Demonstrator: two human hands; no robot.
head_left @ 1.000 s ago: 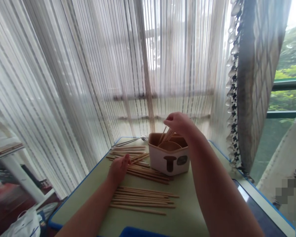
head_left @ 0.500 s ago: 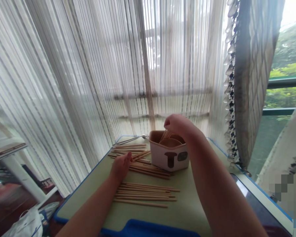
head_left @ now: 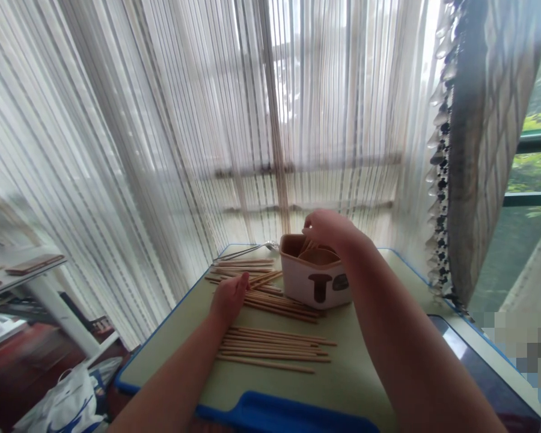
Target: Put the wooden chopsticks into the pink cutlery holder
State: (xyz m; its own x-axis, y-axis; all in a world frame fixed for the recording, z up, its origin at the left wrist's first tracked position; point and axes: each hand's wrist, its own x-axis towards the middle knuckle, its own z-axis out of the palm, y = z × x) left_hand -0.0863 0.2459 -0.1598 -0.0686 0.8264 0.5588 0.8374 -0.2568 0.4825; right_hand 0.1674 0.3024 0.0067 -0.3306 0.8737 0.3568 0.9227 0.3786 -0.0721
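My right hand (head_left: 331,230) is over a white and brown utensil holder (head_left: 300,281), its fingers closed on the tops of thin wooden chopsticks (head_left: 308,245) that stand inside. A round brown divider shows in the holder's mouth. Left of the holder, my left hand (head_left: 229,299) is closed round a few wooden chopsticks (head_left: 267,278), whose ends stick out toward the holder. Beneath and beyond it lie more loose chopsticks (head_left: 282,307), roughly side by side. Nearer to me is a separate row of chopsticks (head_left: 279,347) on the pale table (head_left: 180,325).
Metal utensils (head_left: 247,251) lie at the table's far left. A dark flat panel (head_left: 469,367) is at the right, and the blue table edge (head_left: 293,414) curves in front of me. Striped curtains (head_left: 184,120) hang behind. A white side table (head_left: 49,270) and a plastic bag (head_left: 67,397) are at left.
My right hand has lowered slightly, and the chopsticks in it sit deeper in the holder. My left hand keeps its hold. The whole view has shifted a little.
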